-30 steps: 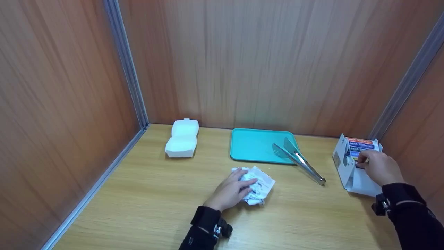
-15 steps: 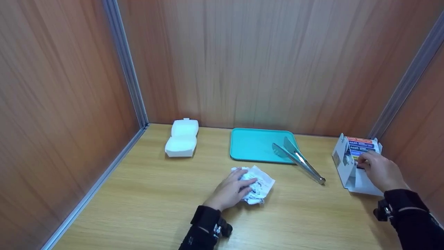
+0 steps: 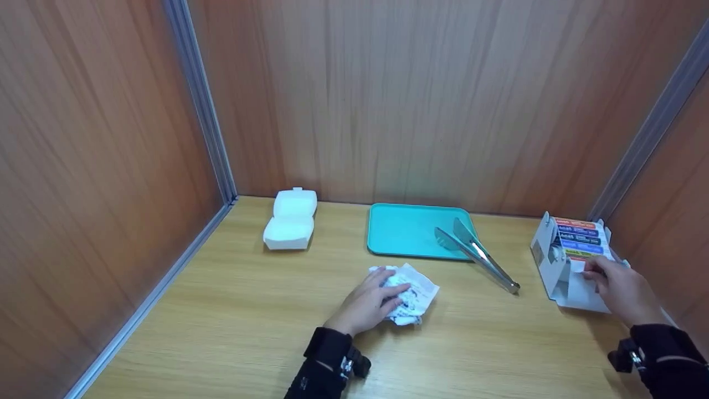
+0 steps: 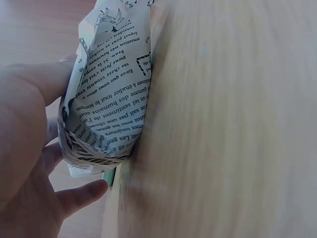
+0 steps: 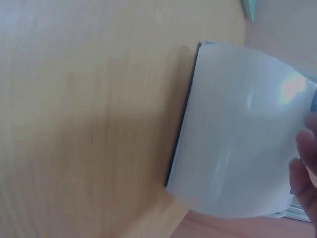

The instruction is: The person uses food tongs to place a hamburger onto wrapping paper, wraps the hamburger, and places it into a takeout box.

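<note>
From where I stand, the left hand [image 3: 363,307] lies on a crumpled paper wrap [image 3: 415,296] near the middle of the pale wood-grain table [image 3: 238,310], fingers spread apart and relaxed. The wrap is thin and creased, newsprint style, covered in black lines of text and small line drawings; one end flares loose, the other folds round.

The right hand [image 3: 626,288] bends over a white card box [image 3: 545,266] at the table's right, thumb and fingertips close together by its near edge; I cannot tell whether they pinch anything. Its broad panel is smooth and bowed, with a bright glint, and coloured strips [image 3: 580,238] band its upper face.

Behind, a flat turquoise tray [image 3: 404,227] with rounded corners carries the splayed blades of metal tongs [image 3: 505,280], whose joined end rests on the table. Farther left, a white hinged container [image 3: 290,224] stands open.

Compared with half a second ago, the right hand has drawn back toward the near side, uncovering the lower strips, yellow and red. The left hand and wrap stay put.
</note>
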Tool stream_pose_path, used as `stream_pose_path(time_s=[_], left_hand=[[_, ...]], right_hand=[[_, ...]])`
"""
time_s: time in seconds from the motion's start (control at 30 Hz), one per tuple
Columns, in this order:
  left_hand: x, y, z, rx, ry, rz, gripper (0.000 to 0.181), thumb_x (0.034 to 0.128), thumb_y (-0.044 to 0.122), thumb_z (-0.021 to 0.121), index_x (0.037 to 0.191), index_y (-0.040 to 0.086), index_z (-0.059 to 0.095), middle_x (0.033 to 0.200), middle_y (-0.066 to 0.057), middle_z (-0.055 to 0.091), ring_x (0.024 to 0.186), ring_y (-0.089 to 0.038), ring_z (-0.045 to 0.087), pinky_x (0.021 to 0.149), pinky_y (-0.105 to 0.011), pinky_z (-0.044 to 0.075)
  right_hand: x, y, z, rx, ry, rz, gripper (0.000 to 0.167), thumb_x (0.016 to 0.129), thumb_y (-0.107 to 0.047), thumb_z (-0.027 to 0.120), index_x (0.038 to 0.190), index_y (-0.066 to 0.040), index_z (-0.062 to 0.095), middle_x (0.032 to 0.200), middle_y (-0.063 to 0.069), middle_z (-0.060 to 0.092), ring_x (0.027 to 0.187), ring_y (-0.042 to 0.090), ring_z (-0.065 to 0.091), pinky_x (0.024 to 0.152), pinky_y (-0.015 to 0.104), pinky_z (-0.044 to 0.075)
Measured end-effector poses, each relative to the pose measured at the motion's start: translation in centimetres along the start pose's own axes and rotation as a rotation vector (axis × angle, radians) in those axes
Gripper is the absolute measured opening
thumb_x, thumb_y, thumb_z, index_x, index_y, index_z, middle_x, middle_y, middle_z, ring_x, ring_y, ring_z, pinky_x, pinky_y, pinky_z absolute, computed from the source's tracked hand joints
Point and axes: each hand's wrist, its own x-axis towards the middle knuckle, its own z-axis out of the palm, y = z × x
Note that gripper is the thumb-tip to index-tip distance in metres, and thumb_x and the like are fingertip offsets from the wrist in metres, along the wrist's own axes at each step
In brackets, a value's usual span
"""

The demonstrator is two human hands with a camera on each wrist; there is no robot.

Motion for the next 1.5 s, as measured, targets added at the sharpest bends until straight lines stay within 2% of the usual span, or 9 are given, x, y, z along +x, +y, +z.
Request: stream_pose_path(time_s=[0.2, 0.3, 0.43, 0.6, 0.83, 1.03, 1.17, 1.33, 1.5], left_hand=[[-0.1, -0.1, -0.2, -0.013, -0.005, -0.017, 0.042, 0.1115, 0.038, 0.057, 0.154, 0.035, 0.058, 0.172, -0.004, 0.035, 0.163, -0.029, 0.02, 0.13, -0.054, 0.023], [-0.2, 0.0, -0.3, -0.019, -0.011, -0.031, 0.043, 0.1113, 0.038, 0.057, 0.154, 0.037, 0.057, 0.173, -0.003, 0.034, 0.163, -0.027, 0.019, 0.13, -0.054, 0.022], [-0.2, 0.0, -0.3, -0.028, -0.016, -0.032, 0.043, 0.1113, 0.039, 0.057, 0.154, 0.036, 0.057, 0.173, -0.004, 0.034, 0.163, -0.029, 0.02, 0.13, -0.055, 0.022], [-0.1, 0.1, -0.1, -0.027, -0.017, -0.035, 0.043, 0.111, 0.039, 0.057, 0.154, 0.037, 0.057, 0.173, -0.003, 0.034, 0.163, -0.029, 0.02, 0.129, -0.055, 0.023], [0.1, 0.4, 0.0, -0.008, -0.024, -0.03, 0.043, 0.1111, 0.04, 0.057, 0.154, 0.038, 0.056, 0.173, -0.001, 0.034, 0.163, -0.025, 0.019, 0.13, -0.053, 0.023], [0.1, 0.4, -0.3, 0.025, 0.009, 0.003, 0.042, 0.1112, 0.036, 0.058, 0.153, 0.034, 0.059, 0.17, -0.005, 0.038, 0.162, -0.029, 0.024, 0.129, -0.053, 0.026], [0.0, 0.3, -0.2, -0.003, -0.005, -0.016, 0.042, 0.1115, 0.036, 0.057, 0.154, 0.035, 0.058, 0.172, -0.004, 0.036, 0.163, -0.028, 0.021, 0.129, -0.054, 0.024], [-0.1, 0.2, -0.1, -0.018, -0.012, -0.03, 0.042, 0.1113, 0.037, 0.057, 0.154, 0.036, 0.058, 0.173, -0.003, 0.034, 0.163, -0.027, 0.019, 0.13, -0.054, 0.023], [-0.1, 0.1, -0.1, -0.009, -0.016, -0.038, 0.042, 0.1113, 0.038, 0.057, 0.153, 0.037, 0.057, 0.173, -0.002, 0.034, 0.163, -0.026, 0.019, 0.13, -0.053, 0.023]], right_hand=[[-0.8, 0.4, 0.2, 0.049, 0.026, 0.075, 0.009, 0.098, 0.0, 0.075, 0.105, -0.001, 0.071, 0.09, 0.016, 0.074, 0.064, 0.015, 0.059, 0.053, 0.017, 0.043], [-0.7, 0.3, 0.3, 0.072, 0.038, 0.103, 0.013, 0.099, -0.011, 0.077, 0.105, 0.0, 0.074, 0.085, 0.013, 0.074, 0.064, 0.014, 0.06, 0.053, 0.019, 0.044], [-0.6, -0.3, 0.3, 0.101, 0.024, 0.197, 0.028, 0.102, -0.027, 0.075, 0.106, 0.001, 0.076, 0.078, 0.008, 0.073, 0.069, 0.021, 0.061, 0.053, 0.025, 0.043], [-0.3, -1.4, 0.2, 0.168, 0.034, 0.325, 0.029, 0.103, -0.026, 0.072, 0.113, 0.001, 0.07, 0.099, 0.019, 0.073, 0.081, 0.028, 0.064, 0.059, 0.018, 0.047], [-1.0, -2.3, -0.7, 0.292, 0.077, 0.464, 0.032, 0.105, -0.024, 0.07, 0.123, 0.0, 0.059, 0.114, 0.022, 0.067, 0.069, 0.003, 0.067, 0.06, 0.014, 0.053], [-1.4, -2.3, -2.0, 0.398, 0.119, 0.632, 0.033, 0.103, -0.02, 0.072, 0.125, 0.002, 0.06, 0.089, -0.004, 0.068, 0.062, -0.002, 0.068, 0.058, 0.019, 0.058], [-2.2, -2.4, -2.7, 0.401, 0.104, 0.72, 0.034, 0.104, -0.023, 0.071, 0.123, 0.002, 0.061, 0.079, -0.014, 0.063, 0.06, 0.001, 0.068, 0.057, 0.019, 0.058], [-3.1, -3.2, -3.3, 0.404, 0.132, 0.728, 0.035, 0.104, -0.024, 0.07, 0.125, 0.003, 0.063, 0.076, -0.02, 0.06, 0.059, -0.001, 0.066, 0.057, 0.017, 0.056], [-3.1, -5.0, -3.6, 0.427, 0.174, 0.671, 0.039, 0.105, -0.025, 0.068, 0.131, 0.004, 0.066, 0.078, -0.027, 0.058, 0.063, -0.001, 0.066, 0.06, 0.015, 0.055]])
